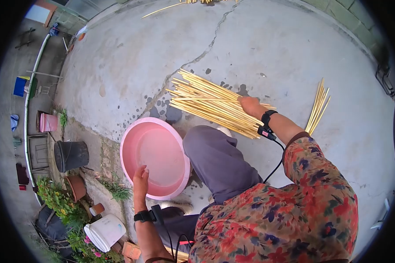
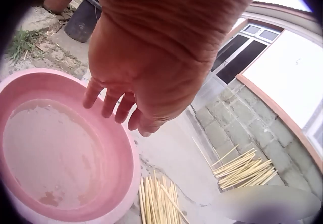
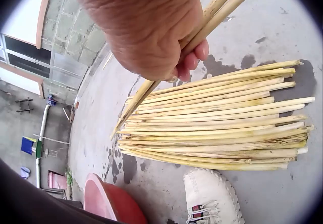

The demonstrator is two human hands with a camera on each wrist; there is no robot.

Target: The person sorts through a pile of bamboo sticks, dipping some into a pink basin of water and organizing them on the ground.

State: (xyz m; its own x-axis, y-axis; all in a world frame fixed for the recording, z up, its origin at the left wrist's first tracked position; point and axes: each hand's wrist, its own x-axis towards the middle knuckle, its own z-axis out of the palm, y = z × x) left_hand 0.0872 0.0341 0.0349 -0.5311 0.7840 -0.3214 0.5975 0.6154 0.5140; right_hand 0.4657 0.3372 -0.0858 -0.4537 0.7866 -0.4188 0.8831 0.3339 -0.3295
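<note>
My right hand (image 1: 252, 107) grips a couple of long pale-yellow stalks (image 3: 218, 16), its fingers curled round them. Below them, a pile of similar stalks (image 3: 217, 118) lies side by side on the concrete; the held ones cross over it at a slant. My left hand (image 1: 140, 180) is empty, its fingers loosely extended over the near rim of a large pink basin (image 1: 125, 149). Shallow cloudy water (image 2: 48, 153) covers the bottom of the basin in the left wrist view.
A smaller bunch of stalks (image 1: 317, 107) lies to the right, and another heap (image 2: 246, 171) is by the block wall. Wet spots mark the cracked concrete. A white shoe (image 3: 209, 196) stands beside the pile. To the left are a black bucket (image 1: 72, 155), a white bucket (image 1: 105, 232) and plants.
</note>
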